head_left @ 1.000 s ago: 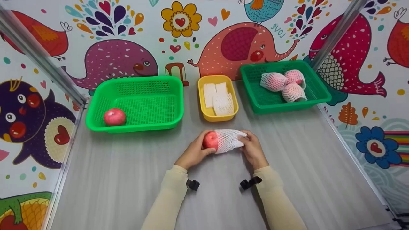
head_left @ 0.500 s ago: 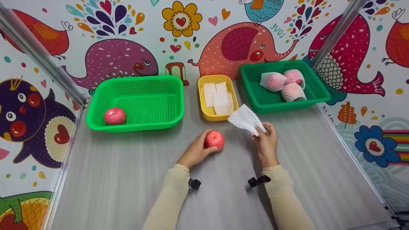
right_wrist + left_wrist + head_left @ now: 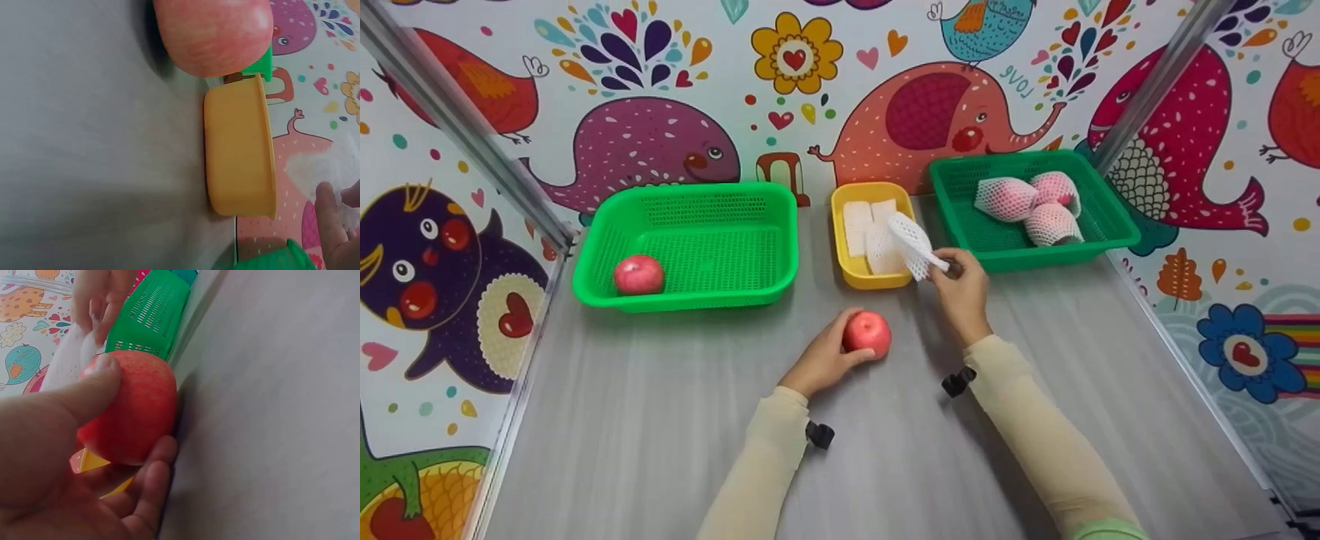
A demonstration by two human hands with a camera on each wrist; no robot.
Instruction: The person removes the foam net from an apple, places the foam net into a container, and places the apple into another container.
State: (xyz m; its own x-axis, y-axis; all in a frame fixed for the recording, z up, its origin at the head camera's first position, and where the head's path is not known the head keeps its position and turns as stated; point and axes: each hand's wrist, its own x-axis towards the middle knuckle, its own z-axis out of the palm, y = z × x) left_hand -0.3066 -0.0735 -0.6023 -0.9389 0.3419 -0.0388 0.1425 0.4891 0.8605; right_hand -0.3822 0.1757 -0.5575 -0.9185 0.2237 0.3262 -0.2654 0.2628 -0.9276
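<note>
My left hand [image 3: 826,355] grips a bare red apple [image 3: 870,335] on the table, its thumb and fingers curled round the fruit; the left wrist view shows the same apple [image 3: 138,408] up close. With its fingertips my right hand [image 3: 962,289] pinches one end of a white foam net sleeve [image 3: 913,244], lifted at the right rim of the yellow basket [image 3: 876,281]. In the right wrist view the sleeve [image 3: 326,169] is blurred. More white sleeves [image 3: 856,225] lie inside the yellow basket.
At the left, a bright green basket [image 3: 712,296] holds another bare apple [image 3: 639,274]. A dark green basket [image 3: 1057,259] at the back right has three net-wrapped fruits [image 3: 1005,199] in it. Behind them rises a patterned wall [image 3: 802,150], with metal posts at both corners.
The sleeve has come off the apple in my right hand, which has moved away and up to the yellow basket. My left hand has kept hold of the apple. The head view has shifted slightly.
</note>
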